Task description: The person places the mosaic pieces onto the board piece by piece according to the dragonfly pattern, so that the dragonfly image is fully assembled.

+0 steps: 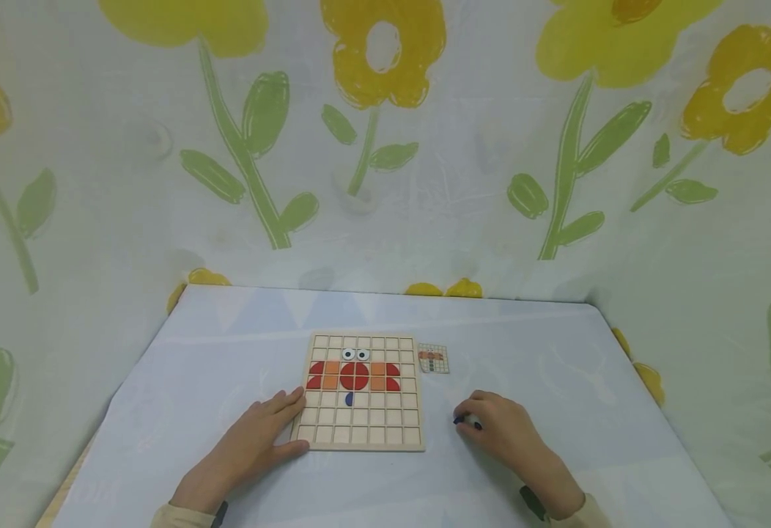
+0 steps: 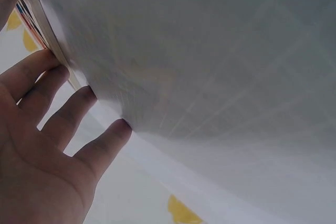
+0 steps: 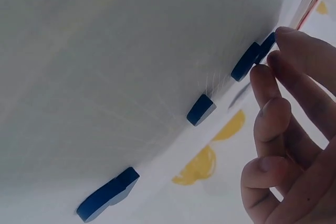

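A square wooden grid board [image 1: 372, 438] lies flat on the table. Set into it are red quarter-round pieces [image 1: 355, 376], orange squares [image 1: 377, 376], two eye pieces [image 1: 355, 354] and one blue rounded piece [image 1: 349, 399]. My left hand [image 1: 253, 440] rests against the board's left side, fingers spread and thumb at the near corner. Right of the board, my right hand [image 1: 500, 429] pinches a small blue piece [image 3: 266, 45] between thumb and fingertips, low at the tabletop. Beside it in the right wrist view is another blue piece [image 3: 245, 62].
A small printed card [image 1: 434, 358] with a coloured grid picture lies just right of the board. More blue pieces, a short one [image 3: 201, 110] and a longer shape [image 3: 108, 194], lie on the pale table cloth [image 1: 524, 345]. A flower-patterned curtain [image 1: 458, 183] stands behind.
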Action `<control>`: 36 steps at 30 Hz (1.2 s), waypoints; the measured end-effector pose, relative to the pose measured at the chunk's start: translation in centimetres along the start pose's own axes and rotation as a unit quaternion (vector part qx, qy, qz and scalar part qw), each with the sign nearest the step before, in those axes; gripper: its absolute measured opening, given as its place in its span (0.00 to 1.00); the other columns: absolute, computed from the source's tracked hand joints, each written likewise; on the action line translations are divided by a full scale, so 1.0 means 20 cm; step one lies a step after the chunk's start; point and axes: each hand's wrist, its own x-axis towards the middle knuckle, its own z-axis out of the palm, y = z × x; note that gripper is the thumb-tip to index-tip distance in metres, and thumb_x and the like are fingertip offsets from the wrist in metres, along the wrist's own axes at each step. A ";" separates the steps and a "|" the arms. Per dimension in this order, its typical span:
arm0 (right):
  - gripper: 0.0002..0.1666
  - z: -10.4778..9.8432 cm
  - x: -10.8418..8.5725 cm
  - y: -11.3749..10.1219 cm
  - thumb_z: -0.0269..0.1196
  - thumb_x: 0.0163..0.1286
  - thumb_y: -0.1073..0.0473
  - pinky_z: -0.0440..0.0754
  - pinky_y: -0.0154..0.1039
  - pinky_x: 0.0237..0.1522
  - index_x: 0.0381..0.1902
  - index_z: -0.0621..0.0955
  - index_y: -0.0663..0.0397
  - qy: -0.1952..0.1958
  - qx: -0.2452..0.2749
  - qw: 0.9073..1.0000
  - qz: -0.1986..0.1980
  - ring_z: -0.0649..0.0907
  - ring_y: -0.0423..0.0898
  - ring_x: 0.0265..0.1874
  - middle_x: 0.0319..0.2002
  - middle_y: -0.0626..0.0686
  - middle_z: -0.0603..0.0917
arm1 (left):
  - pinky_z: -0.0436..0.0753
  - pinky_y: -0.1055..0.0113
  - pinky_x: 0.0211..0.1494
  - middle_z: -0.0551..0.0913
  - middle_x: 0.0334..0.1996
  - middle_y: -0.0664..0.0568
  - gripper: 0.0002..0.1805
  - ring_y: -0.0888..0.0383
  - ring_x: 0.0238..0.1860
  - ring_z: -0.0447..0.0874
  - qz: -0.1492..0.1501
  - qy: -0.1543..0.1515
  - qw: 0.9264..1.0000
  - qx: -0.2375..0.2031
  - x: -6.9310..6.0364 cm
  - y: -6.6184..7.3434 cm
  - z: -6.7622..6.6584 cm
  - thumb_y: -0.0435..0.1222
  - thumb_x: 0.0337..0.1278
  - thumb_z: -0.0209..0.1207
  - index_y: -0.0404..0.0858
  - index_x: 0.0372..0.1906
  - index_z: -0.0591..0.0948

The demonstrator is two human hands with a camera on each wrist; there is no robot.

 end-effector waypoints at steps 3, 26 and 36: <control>0.10 0.01 0.00 0.00 0.80 0.51 0.53 0.82 0.33 0.34 0.32 0.89 0.35 0.000 -0.008 1.000 -0.005 0.79 0.32 0.30 0.31 0.32 0.81 | 0.63 0.39 0.74 0.69 0.74 0.50 0.45 0.42 0.74 0.64 0.004 0.002 1.000 -0.001 0.00 0.00 0.00 0.58 0.53 0.69 0.38 0.72 0.73; 0.08 -0.01 0.01 -0.03 0.80 0.52 0.57 0.86 0.37 0.39 0.28 0.91 0.37 0.000 0.009 1.000 -0.015 0.84 0.37 0.35 0.32 0.36 0.84 | 0.63 0.39 0.75 0.69 0.74 0.50 0.45 0.41 0.75 0.63 0.013 0.004 1.000 0.002 -0.01 0.00 -0.01 0.58 0.55 0.69 0.38 0.72 0.73; 0.07 -0.01 0.02 -0.02 0.79 0.53 0.57 0.86 0.37 0.39 0.27 0.91 0.38 -0.009 0.020 1.000 -0.017 0.85 0.38 0.36 0.33 0.36 0.85 | 0.63 0.38 0.74 0.69 0.74 0.49 0.45 0.41 0.74 0.64 0.019 0.006 1.000 0.000 -0.01 0.00 -0.01 0.58 0.55 0.68 0.37 0.72 0.73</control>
